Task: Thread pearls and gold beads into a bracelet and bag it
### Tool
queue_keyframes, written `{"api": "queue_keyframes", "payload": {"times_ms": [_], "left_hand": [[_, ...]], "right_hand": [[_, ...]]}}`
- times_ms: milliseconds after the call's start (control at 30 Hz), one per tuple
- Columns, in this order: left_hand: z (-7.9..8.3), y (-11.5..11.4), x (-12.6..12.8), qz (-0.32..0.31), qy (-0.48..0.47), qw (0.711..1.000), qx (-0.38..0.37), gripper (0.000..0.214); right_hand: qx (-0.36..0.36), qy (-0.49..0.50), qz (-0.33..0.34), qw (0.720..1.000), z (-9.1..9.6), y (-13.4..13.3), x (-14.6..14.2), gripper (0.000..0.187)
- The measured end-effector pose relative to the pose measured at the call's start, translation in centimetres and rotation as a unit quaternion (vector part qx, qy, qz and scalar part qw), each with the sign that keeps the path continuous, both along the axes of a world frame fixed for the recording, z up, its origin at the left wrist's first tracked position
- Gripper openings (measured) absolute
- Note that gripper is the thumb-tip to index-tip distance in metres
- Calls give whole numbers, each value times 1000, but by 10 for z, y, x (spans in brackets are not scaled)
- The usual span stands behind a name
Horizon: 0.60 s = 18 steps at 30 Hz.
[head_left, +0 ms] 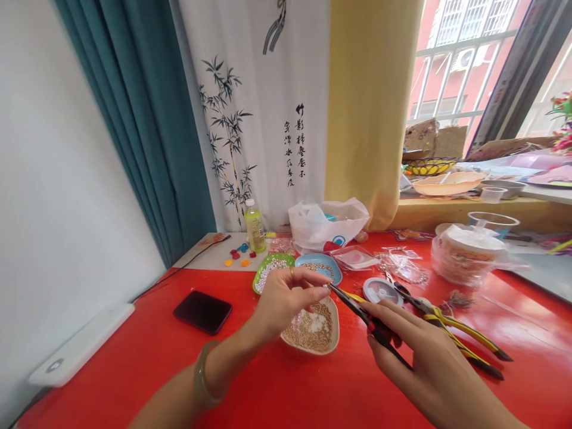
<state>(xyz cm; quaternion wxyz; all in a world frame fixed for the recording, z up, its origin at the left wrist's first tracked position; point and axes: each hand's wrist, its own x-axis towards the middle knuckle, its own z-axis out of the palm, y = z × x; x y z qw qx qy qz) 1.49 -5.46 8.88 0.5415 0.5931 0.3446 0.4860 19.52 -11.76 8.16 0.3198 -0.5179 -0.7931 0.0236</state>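
My left hand (290, 298) is closed in a pinch over a white dish of gold beads (308, 344). What sits between its thumb and forefinger is too small to make out. My right hand (415, 342) grips a pair of pliers (357, 308) with dark jaws, whose tip meets the left fingertips. Behind the left hand stand a green dish (256, 280) of white beads and a blue dish (338, 275) with gold beads in it. A white spool (379, 291) lies just beyond the pliers.
Yellow-and-black pliers (465, 336) lie right of my right hand. A black phone (203, 311) rests on the red table (147, 369) at left. Farther back are a bottle (254, 227), a white plastic bag (313, 226) and a wrapped tub (465, 253).
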Motion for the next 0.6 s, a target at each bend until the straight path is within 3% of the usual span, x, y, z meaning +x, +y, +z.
{"api": "queue_keyframes", "payload": {"times_ms": [167, 367, 600], "left_hand": [[-2, 0, 0, 3, 13, 1000, 12, 15], [-3, 0, 0, 13, 40, 999, 34, 17], [-3, -1, 1, 17, 68, 997, 45, 17]], "right_hand": [[-23, 13, 24, 999, 5, 0, -1, 19], [-11, 16, 10, 1000, 1, -1, 2, 24], [-13, 36, 5, 999, 1, -1, -2, 18]]}}
